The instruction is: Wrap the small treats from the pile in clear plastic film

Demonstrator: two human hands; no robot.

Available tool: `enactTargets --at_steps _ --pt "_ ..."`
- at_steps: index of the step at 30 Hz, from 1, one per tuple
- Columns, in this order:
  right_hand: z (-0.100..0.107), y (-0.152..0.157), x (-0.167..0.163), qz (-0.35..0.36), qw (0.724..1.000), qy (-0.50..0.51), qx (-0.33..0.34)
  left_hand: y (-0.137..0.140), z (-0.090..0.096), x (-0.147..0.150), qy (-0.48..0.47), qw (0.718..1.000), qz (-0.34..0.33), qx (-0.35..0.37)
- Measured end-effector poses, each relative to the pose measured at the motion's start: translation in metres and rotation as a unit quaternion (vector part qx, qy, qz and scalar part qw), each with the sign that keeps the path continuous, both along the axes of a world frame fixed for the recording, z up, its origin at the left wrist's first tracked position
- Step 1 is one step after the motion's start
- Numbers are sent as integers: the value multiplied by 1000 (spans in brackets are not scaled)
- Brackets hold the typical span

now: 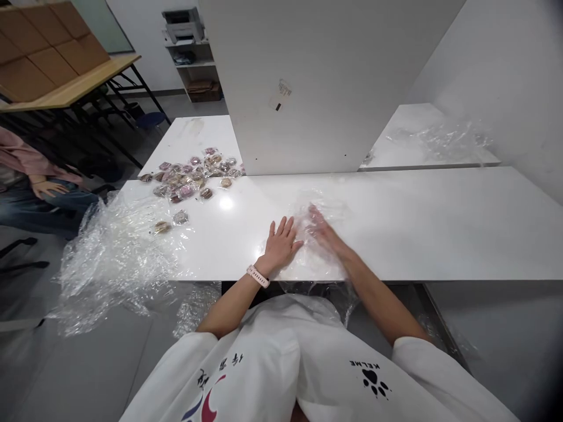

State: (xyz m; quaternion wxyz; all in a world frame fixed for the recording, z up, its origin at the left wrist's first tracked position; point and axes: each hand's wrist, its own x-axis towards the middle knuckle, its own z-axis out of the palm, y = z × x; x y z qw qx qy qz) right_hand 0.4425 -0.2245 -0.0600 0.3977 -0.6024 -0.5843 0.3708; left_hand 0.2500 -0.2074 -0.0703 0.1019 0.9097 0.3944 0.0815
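Observation:
My left hand (280, 245) lies flat on the white table (422, 228), fingers spread, at the left edge of a clear plastic film (328, 258). A pale watch band circles that wrist. Just right of it, my right hand (324, 230) reaches into the film, which partly veils it. Its fingers are blurred, so whether they grip the film is unclear. Part of the film hangs over the table's front edge.
Several small wrapped pieces (187, 176) lie on the left. A large heap of clear plastic (118, 258) spills over the edge there. A tall white panel (325, 88) stands behind. More film (444, 140) lies back right. Another person's hand (48, 186) rests far left.

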Motion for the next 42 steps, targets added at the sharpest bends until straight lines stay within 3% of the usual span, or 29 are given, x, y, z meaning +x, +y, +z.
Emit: enactTargets --at_steps 3,6,10,14,16,19,23,26,29,32,35,36,38,40,42 --pt "3 -11 -37 44 989 140 -36 0 -15 -16 -5 1000 6 27" --pt "0 -26 -43 35 983 172 -62 -3 -19 -32 -10 1000 7 27" --pt "-9 -35 -18 1 975 192 -107 -5 -16 -39 5 1000 20 23" --pt "-11 -32 19 -126 969 206 -51 -4 -10 -40 -24 997 70 6" --pt "-8 -27 26 -141 973 179 -34 -2 -5 -39 -74 988 131 16" --pt "2 -17 9 -67 981 174 -53 1 5 -37 -103 972 212 16" --pt "14 -12 -21 47 969 208 -126 0 13 -51 -81 971 218 -45" --pt "20 -10 6 53 980 120 -149 -1 17 -84 -82 958 271 -48" --pt "33 -6 75 -86 987 -83 -110 -1 23 -119 -70 939 331 -55" --pt "58 -5 127 -219 922 -307 -90 0 36 -130 -32 945 321 -49" --pt "80 -12 115 -287 861 -419 39 1 49 -111 -35 961 271 35" --pt "82 -16 97 -278 861 -416 88 1 52 -101 -54 968 240 51" --pt "73 -23 52 -196 903 -358 130 5 54 -80 -78 983 164 42" --pt "50 -26 13 -65 941 -316 97 14 50 -63 -57 993 103 0" --pt "20 -22 -7 25 938 -343 47 30 44 -55 -20 995 81 -51"
